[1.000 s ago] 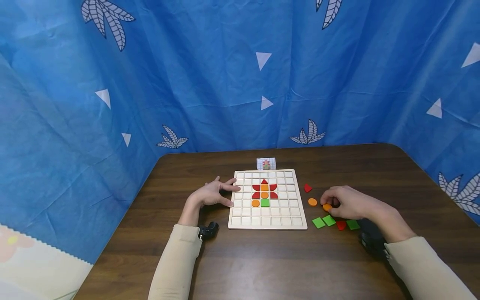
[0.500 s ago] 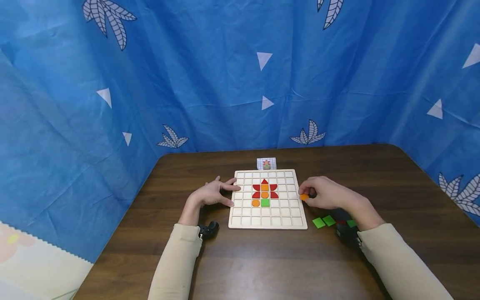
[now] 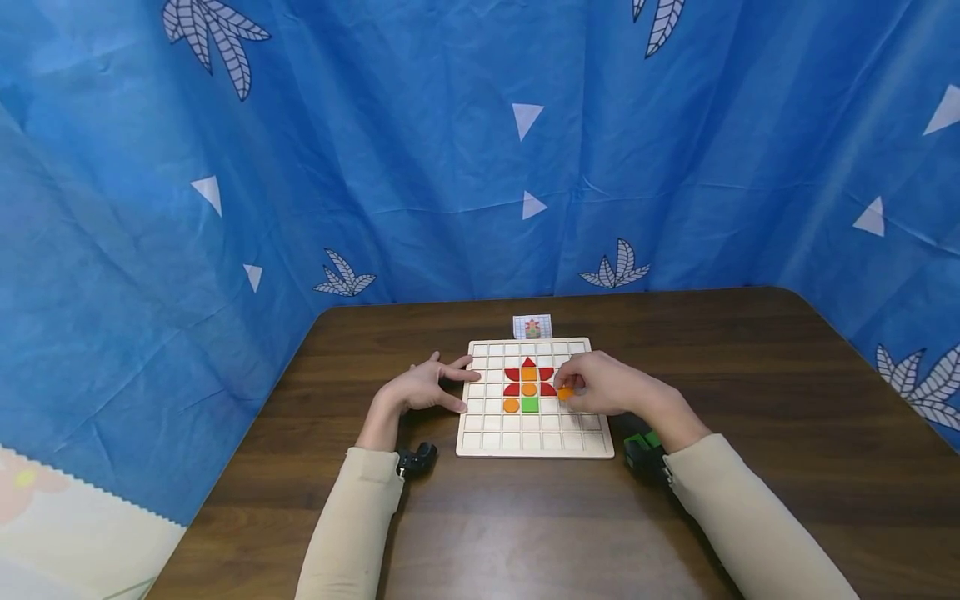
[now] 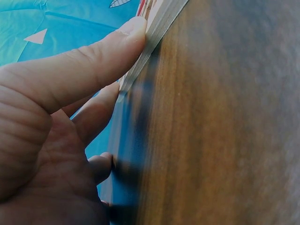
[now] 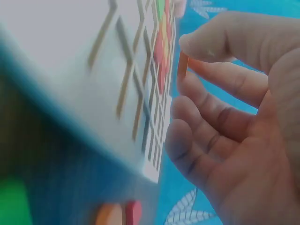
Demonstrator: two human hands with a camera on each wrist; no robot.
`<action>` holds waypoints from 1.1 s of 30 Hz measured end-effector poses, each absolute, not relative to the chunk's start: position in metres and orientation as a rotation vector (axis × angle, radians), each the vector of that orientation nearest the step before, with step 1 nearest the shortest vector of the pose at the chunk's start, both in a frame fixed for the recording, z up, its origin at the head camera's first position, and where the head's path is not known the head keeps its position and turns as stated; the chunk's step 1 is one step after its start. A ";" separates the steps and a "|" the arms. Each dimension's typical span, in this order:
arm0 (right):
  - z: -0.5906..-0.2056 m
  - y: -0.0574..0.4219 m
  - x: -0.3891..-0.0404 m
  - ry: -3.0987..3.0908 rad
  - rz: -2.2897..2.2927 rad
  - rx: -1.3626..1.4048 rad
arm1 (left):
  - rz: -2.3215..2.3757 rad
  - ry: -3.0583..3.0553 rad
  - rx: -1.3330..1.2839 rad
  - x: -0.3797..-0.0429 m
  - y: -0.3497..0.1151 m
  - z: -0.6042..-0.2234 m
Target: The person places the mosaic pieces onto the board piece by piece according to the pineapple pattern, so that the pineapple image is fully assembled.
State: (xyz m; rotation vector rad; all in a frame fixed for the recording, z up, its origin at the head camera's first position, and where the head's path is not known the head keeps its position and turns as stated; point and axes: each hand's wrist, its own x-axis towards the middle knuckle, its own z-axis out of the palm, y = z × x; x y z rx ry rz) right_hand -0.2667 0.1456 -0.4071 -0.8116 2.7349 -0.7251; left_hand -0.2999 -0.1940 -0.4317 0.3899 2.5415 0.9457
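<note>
My right hand (image 3: 611, 385) pinches an orange disc (image 5: 183, 64) between thumb and fingers, over the right part of the white grid board (image 3: 495, 444). On the board lie red pieces (image 3: 512, 389) around an orange square (image 3: 529, 375) and an orange disc (image 3: 528, 389). Below them sit a green square (image 3: 530, 405) and, to its left, another orange disc (image 3: 512, 406). My left hand (image 3: 425, 387) rests at the board's left edge, fingers spread and straight. In the left wrist view its thumb (image 4: 133, 33) touches the board's side (image 4: 152, 42).
A small printed card (image 3: 532, 326) showing a similar figure lies behind the board. Green squares (image 3: 651, 438) lie right of the board, partly under my right wrist. In the right wrist view an orange piece (image 5: 109, 214) and a red piece (image 5: 134, 212) lie beside the board.
My right hand has picked up the orange disc from the table at the right and carried it left, over the board. The left hand has stayed in place.
</note>
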 end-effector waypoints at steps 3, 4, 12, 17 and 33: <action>-0.409 0.135 -0.267 2.738 -0.712 -0.831 | 0.938 2.544 0.402 -0.300 -0.194 -0.432; -0.410 0.131 -0.266 2.740 -0.703 -0.839 | 0.935 2.544 0.405 -0.300 -0.194 -0.433; -0.418 0.117 -0.263 2.769 -0.648 -0.817 | 0.935 2.539 0.410 -0.300 -0.194 -0.433; -0.418 0.116 -0.260 2.794 -0.621 -0.805 | 0.933 2.539 0.409 -0.302 -0.195 -0.433; -0.417 0.127 -0.258 2.774 -0.687 -0.807 | 0.935 2.542 0.438 -0.299 -0.195 -0.431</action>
